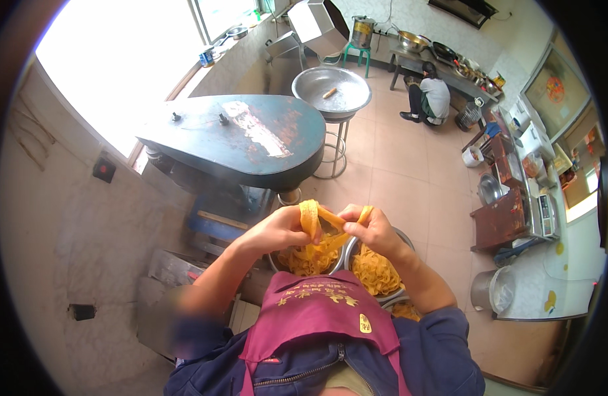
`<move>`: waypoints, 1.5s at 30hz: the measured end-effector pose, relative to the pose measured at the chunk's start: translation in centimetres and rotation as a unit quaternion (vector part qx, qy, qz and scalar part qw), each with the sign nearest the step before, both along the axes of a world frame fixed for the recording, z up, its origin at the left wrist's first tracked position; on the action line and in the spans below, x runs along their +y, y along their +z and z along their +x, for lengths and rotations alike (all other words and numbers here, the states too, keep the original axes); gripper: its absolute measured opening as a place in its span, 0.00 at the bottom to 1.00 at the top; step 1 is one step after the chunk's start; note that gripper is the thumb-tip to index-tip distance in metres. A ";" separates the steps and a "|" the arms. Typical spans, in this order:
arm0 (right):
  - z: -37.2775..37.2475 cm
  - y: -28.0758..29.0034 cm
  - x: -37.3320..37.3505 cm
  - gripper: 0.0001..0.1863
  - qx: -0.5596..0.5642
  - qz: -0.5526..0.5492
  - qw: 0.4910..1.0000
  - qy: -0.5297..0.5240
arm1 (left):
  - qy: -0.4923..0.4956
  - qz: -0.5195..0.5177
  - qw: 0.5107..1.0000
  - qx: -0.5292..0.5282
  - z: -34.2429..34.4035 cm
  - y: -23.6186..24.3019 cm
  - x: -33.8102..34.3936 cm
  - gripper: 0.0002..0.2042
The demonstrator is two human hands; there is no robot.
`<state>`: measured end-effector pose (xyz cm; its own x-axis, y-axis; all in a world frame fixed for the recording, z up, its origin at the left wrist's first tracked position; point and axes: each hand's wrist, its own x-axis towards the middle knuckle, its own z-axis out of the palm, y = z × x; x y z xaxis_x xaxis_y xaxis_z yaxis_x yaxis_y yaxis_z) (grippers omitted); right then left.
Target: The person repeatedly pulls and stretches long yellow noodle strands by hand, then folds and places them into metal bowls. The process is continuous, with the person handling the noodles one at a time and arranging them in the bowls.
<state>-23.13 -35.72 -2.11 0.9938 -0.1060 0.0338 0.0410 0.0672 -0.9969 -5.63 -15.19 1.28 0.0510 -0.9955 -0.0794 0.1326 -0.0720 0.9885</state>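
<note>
A long, flat yellow-orange strip [309,216], like dough or a wide noodle, stretches between my hands. My left hand [283,228] has it looped over the fingers, with the fingers curled round. A little to the right, my right hand [375,232] pinches another stretch of the same strip. Part of the strip hangs down toward a metal bowl [275,263] heaped with similar yellow strips [310,261]. Beside it, below my right hand, stands a second metal bowl [407,243] full of them. A third heap [404,310] is partly hidden by my right arm and maroon apron [317,310].
Ahead to the left is a machine with a worn teal cover [205,132]. Behind it, a wide metal basin [304,99] on a stand holds a short brown stick [330,93]. A person [436,99] squats by the far bench. Wooden cabinets [502,221] line the right side.
</note>
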 end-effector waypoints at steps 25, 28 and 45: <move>-23.1 -7.0 -30.2 0.20 -0.105 0.259 0.843 -0.459 | 0.598 -0.298 0.722 0.178 16.1 -12.5 33.3 0.20; -23.5 -6.9 -31.2 0.21 -0.128 0.254 0.852 -0.439 | 0.652 -0.243 0.711 0.102 17.5 -12.5 35.9 0.21; -19.2 1.0 -23.7 0.49 -0.105 0.036 0.955 -0.276 | 0.515 -0.217 0.818 -0.136 13.4 -1.0 29.1 0.31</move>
